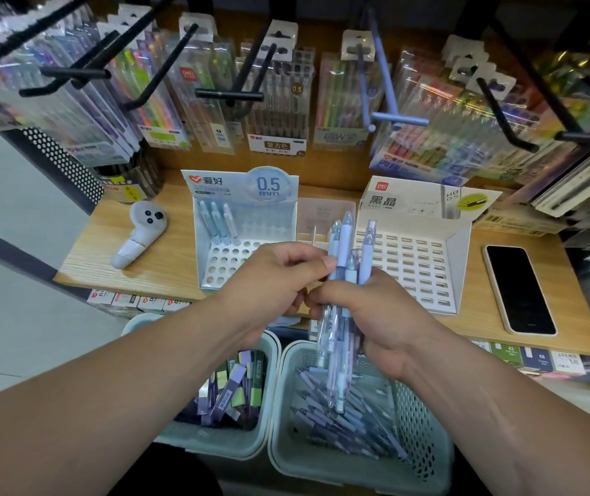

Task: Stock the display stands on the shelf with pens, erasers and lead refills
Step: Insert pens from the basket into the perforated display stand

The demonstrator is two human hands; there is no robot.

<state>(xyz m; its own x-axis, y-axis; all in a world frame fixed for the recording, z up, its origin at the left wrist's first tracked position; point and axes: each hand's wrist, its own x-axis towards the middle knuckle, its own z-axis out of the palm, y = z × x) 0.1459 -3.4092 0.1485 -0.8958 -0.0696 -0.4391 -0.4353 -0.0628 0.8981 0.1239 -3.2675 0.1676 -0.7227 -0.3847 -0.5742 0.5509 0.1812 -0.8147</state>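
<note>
My right hand grips a bundle of pale blue and lilac pens upright above the baskets. My left hand pinches one pen of that bundle near its upper part. Behind my hands stands the white pen display stand with round holes; three pens stand in its back row. To its right is the white lead refill stand with rectangular slots, all vacant. A small clear compartment box sits between the two stands.
Below the shelf, a green basket holds several loose pens and a second basket holds lead refill cases. A white controller lies at the shelf's left, a black phone at its right. Packaged pen sets hang on hooks above.
</note>
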